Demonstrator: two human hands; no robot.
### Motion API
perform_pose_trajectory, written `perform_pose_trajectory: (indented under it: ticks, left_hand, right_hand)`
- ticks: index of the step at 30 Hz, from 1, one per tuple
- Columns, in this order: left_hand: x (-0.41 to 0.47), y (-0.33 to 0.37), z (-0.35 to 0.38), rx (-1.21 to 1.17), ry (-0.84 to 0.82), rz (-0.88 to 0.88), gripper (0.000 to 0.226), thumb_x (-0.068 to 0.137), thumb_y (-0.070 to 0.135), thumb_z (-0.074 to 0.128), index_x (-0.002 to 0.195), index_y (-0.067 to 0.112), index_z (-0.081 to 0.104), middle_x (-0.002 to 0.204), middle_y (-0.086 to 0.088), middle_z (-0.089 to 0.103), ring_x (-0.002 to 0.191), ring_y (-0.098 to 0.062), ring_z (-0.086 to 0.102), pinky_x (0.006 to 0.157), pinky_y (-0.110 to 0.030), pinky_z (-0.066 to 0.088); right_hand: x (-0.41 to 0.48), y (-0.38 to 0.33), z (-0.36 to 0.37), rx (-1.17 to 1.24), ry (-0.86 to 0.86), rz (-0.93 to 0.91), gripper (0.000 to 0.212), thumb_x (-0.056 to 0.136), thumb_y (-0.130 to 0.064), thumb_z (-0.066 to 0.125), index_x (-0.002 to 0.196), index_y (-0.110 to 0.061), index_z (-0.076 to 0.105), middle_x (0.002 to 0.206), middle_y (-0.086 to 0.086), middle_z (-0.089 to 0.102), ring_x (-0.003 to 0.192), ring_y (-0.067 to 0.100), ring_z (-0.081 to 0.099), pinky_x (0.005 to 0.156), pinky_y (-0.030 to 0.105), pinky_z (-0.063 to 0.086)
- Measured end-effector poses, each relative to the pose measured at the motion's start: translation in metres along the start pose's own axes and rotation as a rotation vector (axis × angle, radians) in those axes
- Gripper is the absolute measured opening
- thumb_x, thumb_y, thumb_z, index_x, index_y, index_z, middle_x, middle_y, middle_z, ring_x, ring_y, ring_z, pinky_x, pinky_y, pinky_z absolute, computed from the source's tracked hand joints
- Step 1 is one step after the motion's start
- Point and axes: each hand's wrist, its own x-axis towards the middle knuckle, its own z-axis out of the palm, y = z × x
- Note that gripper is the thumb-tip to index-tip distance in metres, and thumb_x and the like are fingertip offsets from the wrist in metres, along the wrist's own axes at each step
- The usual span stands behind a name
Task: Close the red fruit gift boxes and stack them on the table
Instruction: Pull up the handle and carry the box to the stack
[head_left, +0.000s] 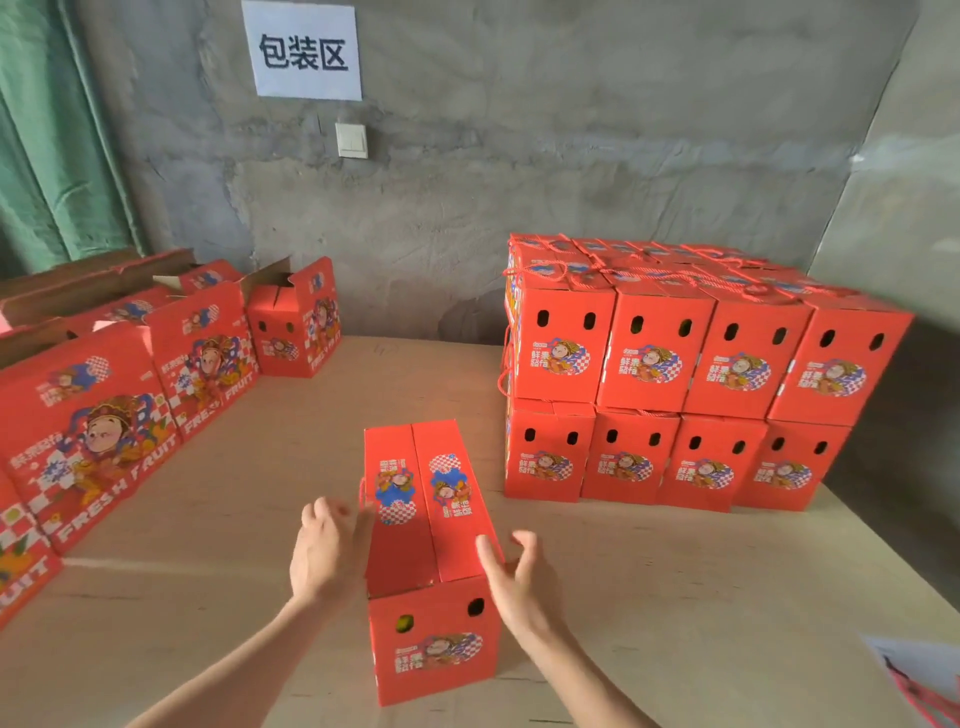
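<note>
A red fruit gift box (431, 561) stands on the table in front of me, its two top flaps folded down flat. My left hand (327, 551) is beside the box's left side, fingers apart, close to or touching a red cord there. My right hand (519, 577) is open at the box's right top edge, thumb against it. A stack of closed red boxes (691, 374), two layers high, stands at the right. Along the left edge runs a row of red boxes (135, 384), several with flaps up.
The table (675, 597) is covered in brown cardboard. A grey concrete wall with a white paper sign (304, 49) and a light switch (351, 140) is behind. A green curtain (47, 156) hangs at the far left. A sheet of paper (919, 670) lies at the lower right.
</note>
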Motion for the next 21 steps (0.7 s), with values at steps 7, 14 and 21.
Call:
perform_pose_trajectory:
  ticks: [7, 14, 21]
  left_hand:
    - [-0.023, -0.024, 0.003, -0.321, -0.412, -0.429, 0.068, 0.097, 0.056, 0.019, 0.079, 0.009, 0.065, 0.077, -0.007, 0.067, 0.074, -0.022, 0.062, 0.069, -0.032, 0.047]
    - [0.005, 0.008, 0.008, -0.800, -0.247, -0.278, 0.033, 0.100, 0.027, 0.044, 0.132, 0.026, 0.052, 0.116, 0.017, 0.046, 0.101, -0.010, 0.055, 0.092, -0.032, 0.049]
    - [0.041, 0.078, -0.040, -0.458, -0.147, 0.386, 0.023, 0.097, 0.013, 0.050, 0.096, 0.002, 0.071, 0.103, 0.004, 0.060, 0.095, -0.009, 0.055, 0.082, -0.021, 0.041]
  right_hand:
    - [0.039, 0.011, 0.008, 0.691, -0.442, 0.424, 0.055, 0.093, -0.061, 0.037, 0.112, -0.018, 0.066, 0.111, 0.010, 0.069, 0.107, 0.027, 0.062, 0.092, 0.038, 0.047]
    - [0.075, -0.058, -0.009, 0.412, -0.120, 0.092, 0.021, 0.097, -0.015, 0.051, 0.098, 0.005, 0.057, 0.095, 0.015, 0.059, 0.088, 0.024, 0.054, 0.070, 0.030, 0.040]
    - [0.072, -0.137, -0.050, 0.413, -0.268, -0.238, 0.023, 0.097, 0.002, 0.042, 0.082, -0.009, 0.056, 0.098, 0.026, 0.067, 0.076, 0.025, 0.067, 0.079, 0.030, 0.053]
